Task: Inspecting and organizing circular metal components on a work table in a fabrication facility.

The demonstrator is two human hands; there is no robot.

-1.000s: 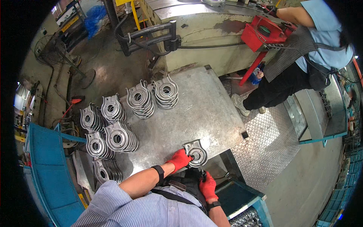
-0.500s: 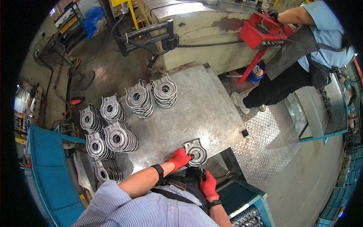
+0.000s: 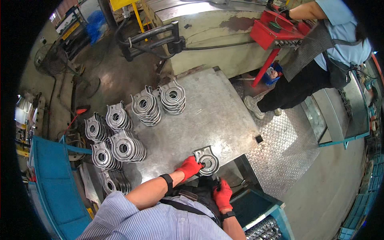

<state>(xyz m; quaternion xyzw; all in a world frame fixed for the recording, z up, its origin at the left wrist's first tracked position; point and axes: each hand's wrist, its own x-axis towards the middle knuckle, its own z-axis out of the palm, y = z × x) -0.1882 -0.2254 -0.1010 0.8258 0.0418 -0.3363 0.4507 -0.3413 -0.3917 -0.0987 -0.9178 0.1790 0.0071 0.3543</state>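
Observation:
Near the front edge of the metal table sits a silvery stamped metal bracket, ring-shaped with a flared top. My left hand, in a red glove, grips its left side with the fingertips at the centre hole. Just below and to the right is my red-gloved right hand, closed and apart from the bracket. Something small and dark shows at its fingertips, too small to name. Similar brackets stand in several leaning stacks on the table's left side, including a stack in the middle of the group.
A blue bin of metal parts is by my right arm. To the left stands a blue metal panel. A co-worker stands at the far right beside a red control box. A large machine borders the table's far side.
My right hand has shifted slightly right and upward. My left hand stays on the bracket, and the stacks are unchanged. The whole view has tilted a little.

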